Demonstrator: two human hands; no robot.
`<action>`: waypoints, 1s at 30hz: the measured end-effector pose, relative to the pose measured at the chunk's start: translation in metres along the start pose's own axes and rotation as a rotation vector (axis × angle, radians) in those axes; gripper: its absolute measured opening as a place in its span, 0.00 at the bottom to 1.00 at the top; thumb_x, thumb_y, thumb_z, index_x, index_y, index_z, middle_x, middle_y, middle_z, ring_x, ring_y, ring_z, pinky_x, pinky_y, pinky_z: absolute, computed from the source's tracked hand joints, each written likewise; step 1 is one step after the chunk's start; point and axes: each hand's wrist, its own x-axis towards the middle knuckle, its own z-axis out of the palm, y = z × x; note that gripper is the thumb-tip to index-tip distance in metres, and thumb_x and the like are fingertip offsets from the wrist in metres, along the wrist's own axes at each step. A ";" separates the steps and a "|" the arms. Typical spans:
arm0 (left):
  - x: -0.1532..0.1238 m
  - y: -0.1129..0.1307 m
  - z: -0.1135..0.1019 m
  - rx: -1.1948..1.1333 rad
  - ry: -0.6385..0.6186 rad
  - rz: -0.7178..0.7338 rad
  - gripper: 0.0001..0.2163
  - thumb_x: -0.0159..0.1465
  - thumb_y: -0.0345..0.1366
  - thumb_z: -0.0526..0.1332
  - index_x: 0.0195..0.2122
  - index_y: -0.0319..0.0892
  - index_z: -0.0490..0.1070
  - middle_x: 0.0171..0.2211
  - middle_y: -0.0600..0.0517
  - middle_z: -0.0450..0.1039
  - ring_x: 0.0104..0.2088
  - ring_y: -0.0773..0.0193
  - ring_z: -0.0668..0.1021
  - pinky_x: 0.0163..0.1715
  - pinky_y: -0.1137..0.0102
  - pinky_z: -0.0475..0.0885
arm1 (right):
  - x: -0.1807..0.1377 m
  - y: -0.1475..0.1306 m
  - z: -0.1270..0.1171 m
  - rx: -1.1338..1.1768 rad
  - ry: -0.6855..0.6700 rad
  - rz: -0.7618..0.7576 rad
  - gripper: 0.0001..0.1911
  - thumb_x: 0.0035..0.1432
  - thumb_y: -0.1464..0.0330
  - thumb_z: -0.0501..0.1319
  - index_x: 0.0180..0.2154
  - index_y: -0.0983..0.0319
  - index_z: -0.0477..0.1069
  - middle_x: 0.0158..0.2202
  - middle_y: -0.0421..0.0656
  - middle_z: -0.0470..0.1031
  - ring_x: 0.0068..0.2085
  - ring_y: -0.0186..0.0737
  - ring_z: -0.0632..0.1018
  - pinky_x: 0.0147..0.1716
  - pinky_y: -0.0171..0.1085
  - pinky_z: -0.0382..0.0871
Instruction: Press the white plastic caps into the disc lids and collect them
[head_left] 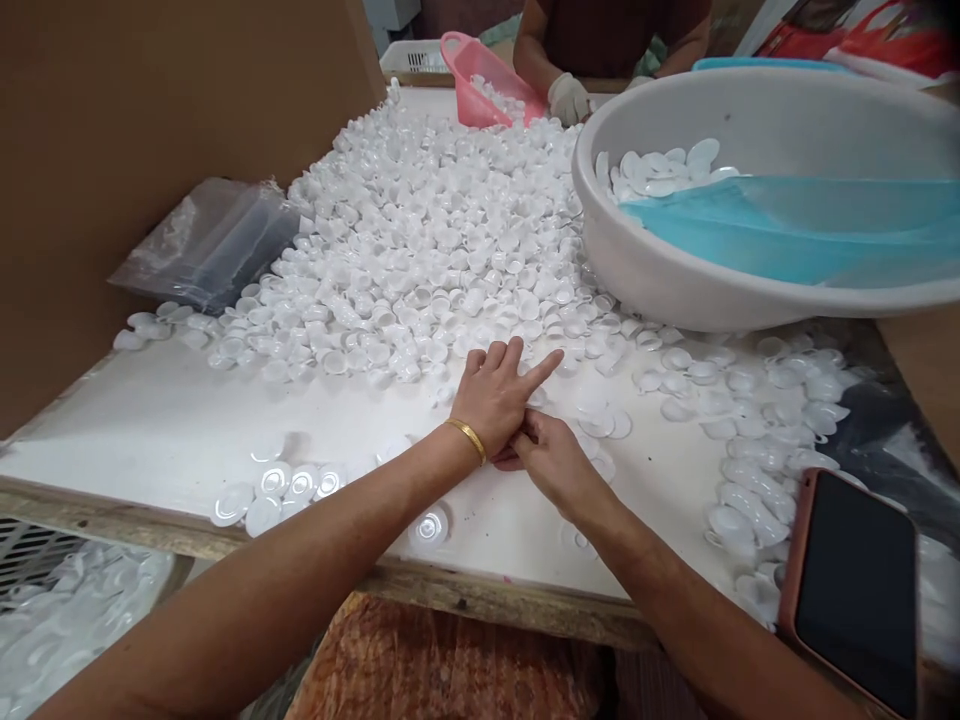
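My left hand (496,395), with a gold bracelet (468,440) at the wrist, is over the middle of the white table, back upward. Its index finger stretches out to the right and the other fingertips point away from me. My right hand (551,455) presses against the left hand near its thumb, fingers closed; whatever is between them is hidden. Just beyond lies a big heap of small glossy white cup-shaped pieces (420,240). Flat white round discs (604,420) lie to the right of my hands, and more saucer-like discs (300,485) sit left, near the table edge.
A grey-white tub (622,255) with a blue sheet stands at the right. A phone (855,590) leans at the lower right. A pink scoop (487,85) rests at the back, beside a co-worker's gloved hand (568,98). Plastic bags (214,240) lie left, by a cardboard wall (172,100).
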 end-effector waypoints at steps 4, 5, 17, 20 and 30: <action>0.000 0.000 0.001 -0.047 -0.004 0.004 0.36 0.54 0.29 0.57 0.61 0.61 0.45 0.52 0.46 0.53 0.46 0.54 0.60 0.44 0.59 0.54 | 0.001 0.000 -0.001 -0.007 0.009 0.035 0.06 0.53 0.76 0.53 0.31 0.63 0.67 0.28 0.42 0.75 0.28 0.36 0.77 0.31 0.38 0.76; 0.000 -0.001 0.002 -0.054 0.001 0.003 0.36 0.54 0.28 0.57 0.61 0.61 0.45 0.53 0.46 0.52 0.46 0.54 0.60 0.45 0.59 0.53 | 0.002 0.000 -0.001 -0.011 0.006 0.041 0.06 0.53 0.76 0.54 0.32 0.63 0.67 0.27 0.41 0.74 0.27 0.36 0.77 0.30 0.38 0.76; -0.013 0.004 0.000 -0.034 0.030 -0.074 0.26 0.63 0.37 0.52 0.61 0.64 0.46 0.55 0.46 0.54 0.49 0.53 0.61 0.47 0.56 0.55 | -0.004 0.003 -0.002 -0.087 -0.067 0.027 0.05 0.51 0.77 0.53 0.29 0.63 0.65 0.25 0.41 0.74 0.26 0.36 0.77 0.30 0.38 0.75; -0.037 0.004 -0.010 -0.092 0.002 -0.169 0.22 0.65 0.42 0.48 0.60 0.63 0.48 0.52 0.46 0.57 0.47 0.54 0.63 0.44 0.56 0.58 | -0.019 0.011 0.002 -0.173 -0.165 0.029 0.03 0.51 0.75 0.54 0.28 0.63 0.65 0.24 0.40 0.73 0.25 0.36 0.77 0.27 0.36 0.73; -0.065 -0.049 -0.041 -0.021 -0.114 -0.382 0.09 0.60 0.34 0.55 0.40 0.43 0.72 0.34 0.46 0.71 0.39 0.54 0.71 0.39 0.58 0.61 | -0.044 0.007 0.041 -0.506 -0.273 -0.225 0.06 0.53 0.71 0.57 0.33 0.62 0.72 0.26 0.42 0.75 0.27 0.36 0.76 0.26 0.32 0.66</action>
